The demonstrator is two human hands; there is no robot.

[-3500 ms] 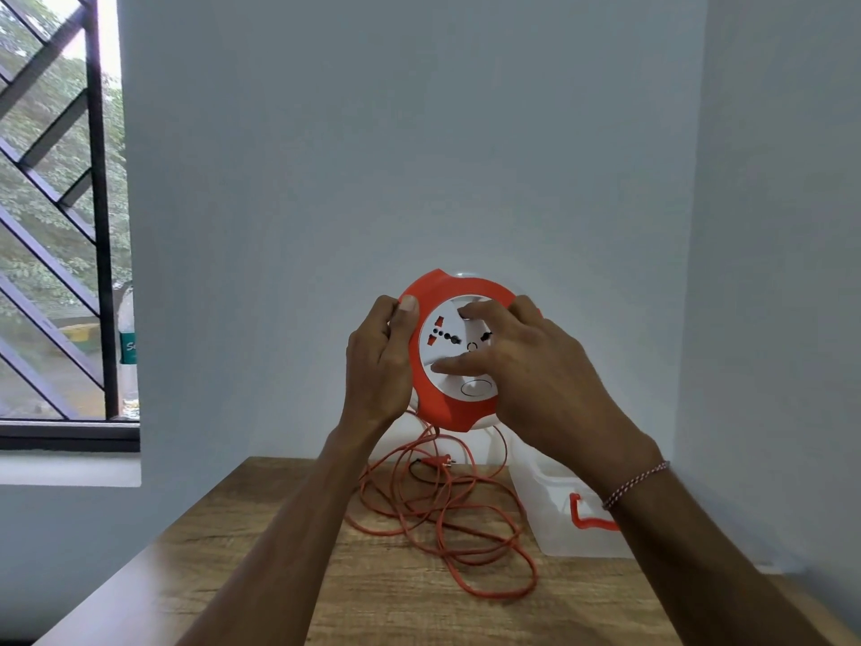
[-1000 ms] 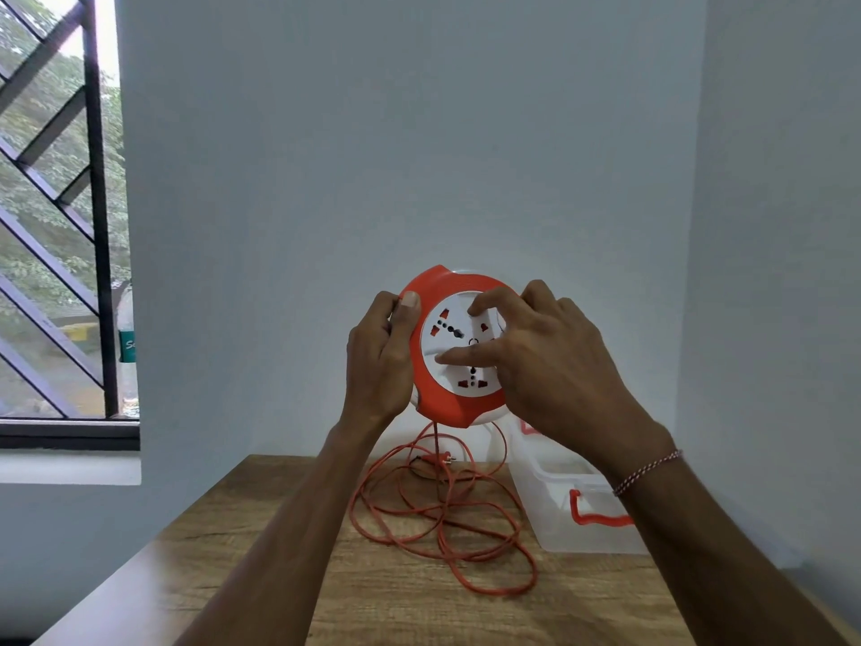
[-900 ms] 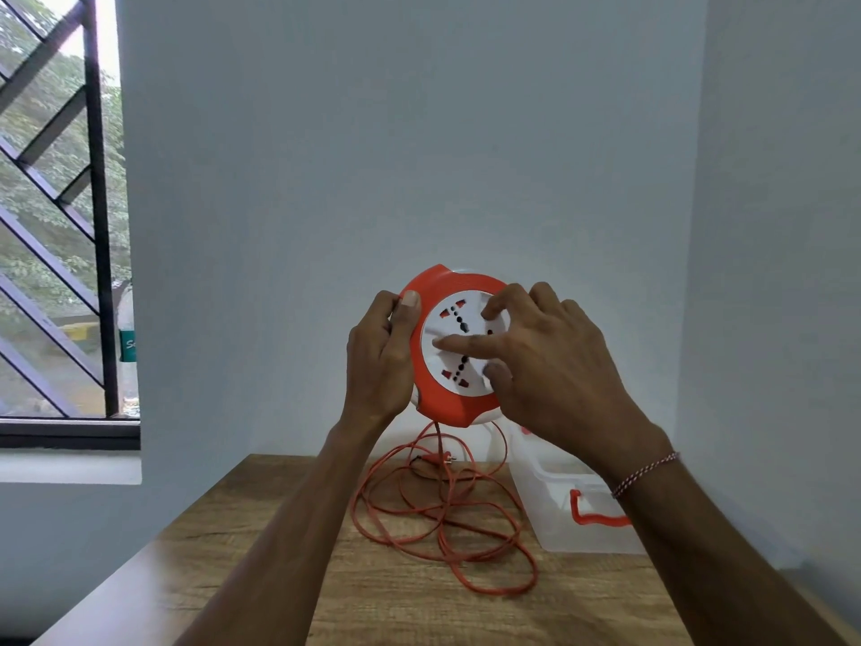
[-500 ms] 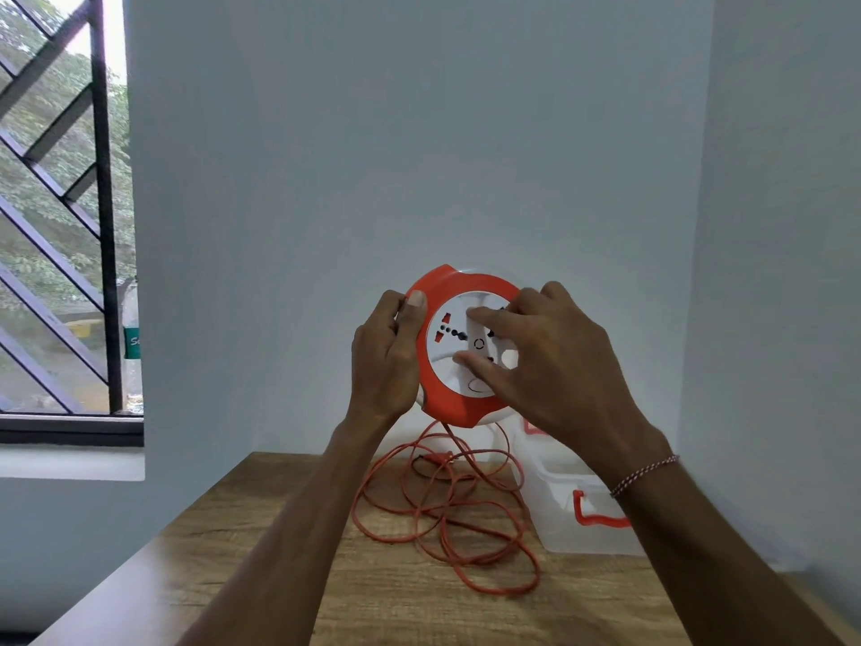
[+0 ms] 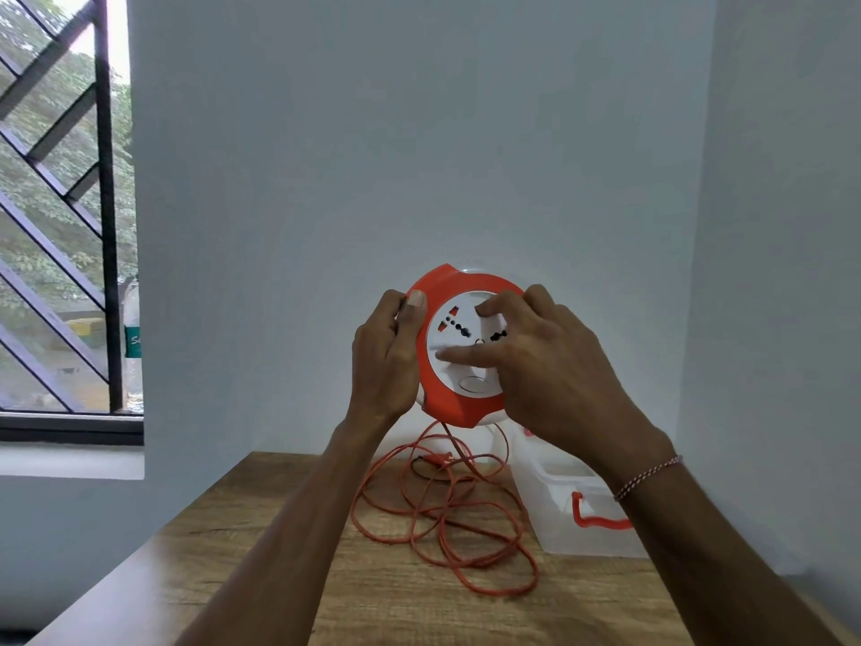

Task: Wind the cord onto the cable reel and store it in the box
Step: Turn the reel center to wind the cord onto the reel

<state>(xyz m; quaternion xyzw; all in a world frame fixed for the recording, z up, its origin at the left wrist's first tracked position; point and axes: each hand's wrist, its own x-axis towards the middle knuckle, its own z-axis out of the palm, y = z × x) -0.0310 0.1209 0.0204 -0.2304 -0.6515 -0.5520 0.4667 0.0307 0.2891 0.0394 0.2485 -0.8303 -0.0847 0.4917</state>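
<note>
**Winding on, most of the cord loose**

Since half a second ago the white dial has turned under my right hand (image 5: 554,361), fingers spread and pressing its face. My left hand (image 5: 384,356) grips the reel (image 5: 459,403) by its orange rim, held up above the table (image 5: 279,575). The reel looks rigid, light and smooth, so the rim is the hold. The cord (image 5: 447,529) is limp, tangle-prone, heaped mid-table beside the box (image 5: 559,515) at the right edge.

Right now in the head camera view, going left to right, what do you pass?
Window grille → bottle on the sill → left hand → cable reel → right hand → clear box. The loose cord lies below them on the table, so it is left unplaced.
</note>
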